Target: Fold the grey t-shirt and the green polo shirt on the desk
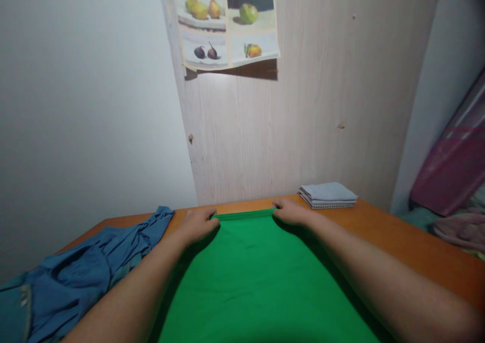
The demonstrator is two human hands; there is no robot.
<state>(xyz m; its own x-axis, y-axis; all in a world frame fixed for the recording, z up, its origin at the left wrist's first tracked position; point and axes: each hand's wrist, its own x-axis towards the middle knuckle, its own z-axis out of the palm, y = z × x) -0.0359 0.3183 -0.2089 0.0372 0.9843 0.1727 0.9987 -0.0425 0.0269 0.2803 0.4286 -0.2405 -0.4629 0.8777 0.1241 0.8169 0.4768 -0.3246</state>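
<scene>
A bright green cloth [250,267] stretches from the far part of the orange table down past the bottom of the view. Its far edge is a straight hemmed band. My left hand [199,225] is closed on the left end of that edge, fingers pinching the fabric. At the right end, my right hand [290,211] grips the same edge in a closed pinch. Between both hands the edge looks taut. The cloth's near end is out of view, so I cannot tell what kind of cloth item it is.
Crumpled blue clothing [87,267] lies along the table's left side. A folded grey cloth stack [329,195] rests at the back right of the orange table [397,237]. Behind stands a wood-grain panel [235,146] with a fruit print [227,29]. A pink bag [450,166] is at far right.
</scene>
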